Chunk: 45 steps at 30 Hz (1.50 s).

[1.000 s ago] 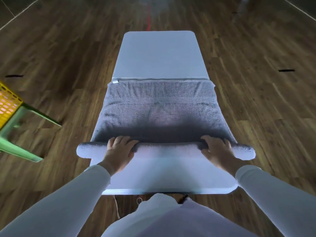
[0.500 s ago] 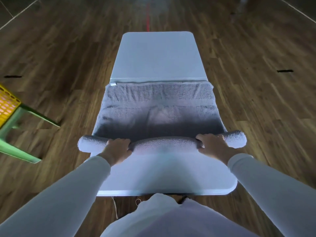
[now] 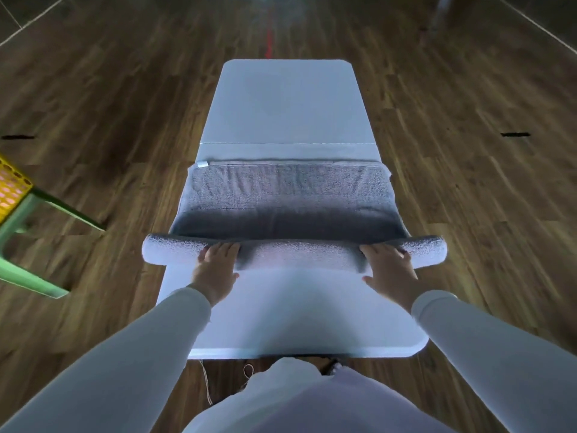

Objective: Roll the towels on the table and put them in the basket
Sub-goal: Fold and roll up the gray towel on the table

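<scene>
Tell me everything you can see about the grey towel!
The towel is grey and fluffy, like terry cloth, with a smoother band along its far edge and a small white tag at the far left corner. Its near part is wound into a long roll whose ends stick out past both sides of the white table. The rest lies flat on the table, its sides drooping over the edges. The left hand and right hand press on the roll.

The towel [image 3: 287,195] is grey terry cloth, nubbly and matt; the table [image 3: 290,101] looks like smooth, pale plastic with a soft sheen; the floor [image 3: 118,89] is brown wood-grain planking, faintly glossy; the basket [image 3: 12,189] is perforated yellow plastic.
</scene>
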Motion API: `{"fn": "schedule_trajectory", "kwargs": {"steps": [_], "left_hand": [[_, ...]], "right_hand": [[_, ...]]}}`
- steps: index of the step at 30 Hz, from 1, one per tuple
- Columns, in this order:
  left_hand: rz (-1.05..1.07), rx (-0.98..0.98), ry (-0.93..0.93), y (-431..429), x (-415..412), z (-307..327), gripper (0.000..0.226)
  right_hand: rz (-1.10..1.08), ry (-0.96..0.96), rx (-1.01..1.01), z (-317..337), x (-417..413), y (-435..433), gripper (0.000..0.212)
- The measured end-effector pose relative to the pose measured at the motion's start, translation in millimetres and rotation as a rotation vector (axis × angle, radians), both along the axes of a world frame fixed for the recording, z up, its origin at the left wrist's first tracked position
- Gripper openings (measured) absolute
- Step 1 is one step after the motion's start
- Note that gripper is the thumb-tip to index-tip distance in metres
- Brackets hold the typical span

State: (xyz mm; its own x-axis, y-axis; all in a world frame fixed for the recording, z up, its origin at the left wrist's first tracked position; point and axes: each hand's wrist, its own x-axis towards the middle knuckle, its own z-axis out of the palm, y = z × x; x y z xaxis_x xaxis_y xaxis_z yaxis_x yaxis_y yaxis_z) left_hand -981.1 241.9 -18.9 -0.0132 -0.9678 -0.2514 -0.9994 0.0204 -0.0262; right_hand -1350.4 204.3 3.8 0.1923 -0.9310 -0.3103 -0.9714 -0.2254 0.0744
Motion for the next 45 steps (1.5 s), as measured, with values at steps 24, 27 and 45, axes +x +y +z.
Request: {"fn": "schedule_trajectory", "kwargs": {"steps": [24, 27, 45], "left_hand": [[-0.065, 0.148, -0.075, -32, -10, 32, 0.04], [-0.051, 0.402, -0.062, -40, -6, 48, 0.04], [-0.035, 0.224, -0.165, -30, -6, 44, 0.047]], "right_hand": [[0.031, 0.162, 0.091, 24, 13, -22, 0.035], [0.028, 0.194, 0.398, 40, 11, -35, 0.03], [0.062, 0.085, 0.321, 35, 10, -41, 0.012]]}}
